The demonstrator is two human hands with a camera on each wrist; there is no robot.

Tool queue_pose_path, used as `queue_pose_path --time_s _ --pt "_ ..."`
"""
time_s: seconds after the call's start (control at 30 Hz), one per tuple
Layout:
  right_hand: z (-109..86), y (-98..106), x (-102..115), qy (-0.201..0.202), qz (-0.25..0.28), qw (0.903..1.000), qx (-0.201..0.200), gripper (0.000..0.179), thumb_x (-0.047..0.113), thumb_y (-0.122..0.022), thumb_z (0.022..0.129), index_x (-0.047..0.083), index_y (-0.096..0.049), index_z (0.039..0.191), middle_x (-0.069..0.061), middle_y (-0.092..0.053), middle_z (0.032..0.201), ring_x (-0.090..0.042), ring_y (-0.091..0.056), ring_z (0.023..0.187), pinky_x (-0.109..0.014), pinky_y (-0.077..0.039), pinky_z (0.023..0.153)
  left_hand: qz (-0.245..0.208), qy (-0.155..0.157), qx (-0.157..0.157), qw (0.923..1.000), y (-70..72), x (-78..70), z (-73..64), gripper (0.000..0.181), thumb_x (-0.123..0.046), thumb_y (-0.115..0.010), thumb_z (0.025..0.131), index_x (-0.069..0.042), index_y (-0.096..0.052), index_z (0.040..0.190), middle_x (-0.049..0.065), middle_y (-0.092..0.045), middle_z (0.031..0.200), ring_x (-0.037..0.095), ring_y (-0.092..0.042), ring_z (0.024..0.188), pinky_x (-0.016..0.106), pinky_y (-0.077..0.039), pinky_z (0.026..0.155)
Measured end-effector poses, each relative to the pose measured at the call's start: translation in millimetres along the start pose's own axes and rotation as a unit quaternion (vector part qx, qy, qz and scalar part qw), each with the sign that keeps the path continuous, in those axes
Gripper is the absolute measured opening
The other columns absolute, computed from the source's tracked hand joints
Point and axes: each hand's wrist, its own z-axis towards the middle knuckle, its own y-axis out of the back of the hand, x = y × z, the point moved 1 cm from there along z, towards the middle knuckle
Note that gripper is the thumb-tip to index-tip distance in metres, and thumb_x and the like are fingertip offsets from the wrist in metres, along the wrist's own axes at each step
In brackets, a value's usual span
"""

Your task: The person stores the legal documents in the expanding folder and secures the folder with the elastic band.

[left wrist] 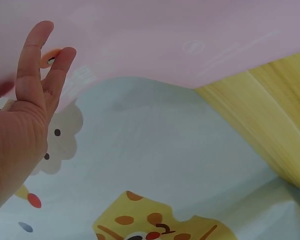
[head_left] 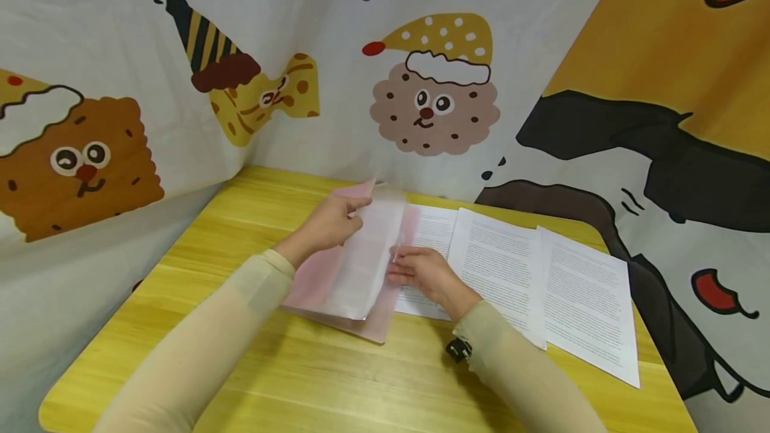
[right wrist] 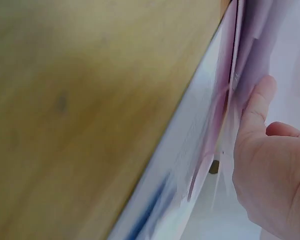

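Observation:
A pink folder (head_left: 313, 280) with clear plastic sleeves stands partly open on the table, its pages lifted at an angle. A white page in a clear sleeve (head_left: 363, 262) slants up between the covers. My left hand (head_left: 333, 220) is at the upper left of that page, index finger extended and thumb apart. In the left wrist view its fingers (left wrist: 29, 75) spread in front of the pink cover (left wrist: 155, 40). At the sleeve's right edge, my right hand (head_left: 430, 276) pinches the clear plastic. The right wrist view shows its index finger (right wrist: 255, 110) along the sleeve.
Three printed sheets lie overlapping to the folder's right: a left one (head_left: 434, 222) partly under the folder, a middle one (head_left: 499, 252) and a right one (head_left: 592, 306). The yellow wood-grain table (head_left: 337, 386) meets a cartoon-printed curtain (head_left: 301, 5) behind and at both sides.

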Motion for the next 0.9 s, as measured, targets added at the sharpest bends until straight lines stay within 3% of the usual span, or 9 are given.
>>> queue_pose_path --time_s 0.13,0.27,0.33,0.43,0.57,0.67,0.73,0.8,0.9 --pt "-10.3 18.4 6.2 0.004 -0.013 0.9999 0.002 0.039 0.004 -0.054 0.098 -0.003 -0.054 0.136 -0.023 -0.063 0.129 -0.032 -0.069 0.109 -0.043 -0.056 0.094 -0.010 -0.005 0.003 0.9999 -2.7 -2.9 2.7 0.049 -0.011 -0.050 0.093 -0.013 -0.056 0.142 -0.005 -0.040 0.046 0.011 -0.042 0.037 0.025 -0.041 0.041" --pt "-28.7 53.4 16.7 0.005 -0.033 0.9994 0.004 0.046 0.010 -0.053 0.100 -0.002 -0.046 0.145 -0.024 -0.050 0.146 -0.033 -0.062 0.122 -0.042 -0.053 0.099 -0.025 -0.008 0.016 0.9995 -3.6 -4.8 3.5 0.051 -0.011 -0.049 0.093 -0.012 -0.053 0.144 -0.006 -0.034 0.045 0.011 -0.038 0.037 0.024 -0.039 0.041" --pt "-41.0 76.4 24.5 0.002 -0.038 0.9992 -0.006 0.050 0.012 -0.052 0.101 -0.001 -0.041 0.148 -0.023 -0.045 0.149 -0.033 -0.061 0.125 -0.042 -0.053 0.100 -0.031 -0.009 0.020 0.9993 -3.3 -4.3 2.9 0.051 -0.011 -0.049 0.093 -0.012 -0.052 0.144 -0.006 -0.033 0.045 0.012 -0.038 0.037 0.024 -0.038 0.040" --pt "-61.2 118.9 38.8 0.005 -0.039 0.9987 -0.033 0.054 0.016 -0.054 0.101 0.000 -0.037 0.150 -0.017 -0.053 0.144 -0.028 -0.064 0.121 -0.041 -0.052 0.101 -0.029 -0.009 0.017 0.9994 -2.5 -1.4 1.8 0.051 -0.011 -0.048 0.093 -0.011 -0.052 0.144 -0.006 -0.034 0.046 0.012 -0.039 0.037 0.024 -0.039 0.041" --pt "-91.1 181.4 55.9 0.018 -0.038 0.9954 -0.086 0.064 0.023 -0.057 0.100 0.001 -0.029 0.153 -0.002 -0.065 0.125 -0.020 -0.068 0.114 -0.037 -0.052 0.101 -0.026 -0.005 0.015 0.9995 -1.8 1.8 0.3 0.050 -0.013 -0.049 0.094 -0.012 -0.053 0.144 -0.007 -0.037 0.047 0.012 -0.040 0.037 0.025 -0.041 0.042" --pt "-111.7 220.5 60.5 0.011 -0.051 0.9884 -0.142 0.071 0.029 -0.056 0.100 0.004 -0.022 0.157 -0.002 -0.060 0.129 -0.017 -0.067 0.114 -0.035 -0.052 0.101 -0.023 -0.005 0.017 0.9996 -2.5 2.3 -0.2 0.050 -0.013 -0.048 0.094 -0.012 -0.053 0.144 -0.008 -0.035 0.046 0.012 -0.040 0.037 0.025 -0.041 0.041" --pt "-120.6 238.6 57.6 -0.005 -0.086 0.9797 -0.181 0.072 0.033 -0.054 0.101 0.004 -0.020 0.158 -0.011 -0.051 0.141 -0.017 -0.066 0.114 -0.035 -0.053 0.100 -0.022 -0.006 0.019 0.9996 -3.3 2.1 -0.1 0.051 -0.013 -0.048 0.093 -0.012 -0.053 0.144 -0.007 -0.030 0.044 0.012 -0.040 0.037 0.025 -0.039 0.041" --pt "-124.5 249.1 51.2 -0.029 -0.154 0.9622 -0.223 0.074 0.038 -0.054 0.100 0.002 -0.022 0.157 -0.018 -0.044 0.147 -0.018 -0.067 0.109 -0.033 -0.056 0.095 -0.021 -0.006 0.020 0.9995 -4.6 1.6 0.3 0.051 -0.012 -0.047 0.093 -0.012 -0.053 0.144 -0.007 -0.030 0.043 0.013 -0.040 0.037 0.025 -0.038 0.041" --pt "-123.6 251.8 41.2 -0.064 -0.299 0.9147 -0.264 0.081 0.046 -0.053 0.098 -0.005 -0.024 0.153 -0.027 -0.046 0.143 -0.021 -0.067 0.098 -0.033 -0.059 0.084 -0.023 0.000 0.025 0.9994 -6.8 0.9 1.8 0.050 -0.014 -0.048 0.094 -0.014 -0.053 0.144 -0.008 -0.031 0.044 0.013 -0.040 0.037 0.024 -0.037 0.041"
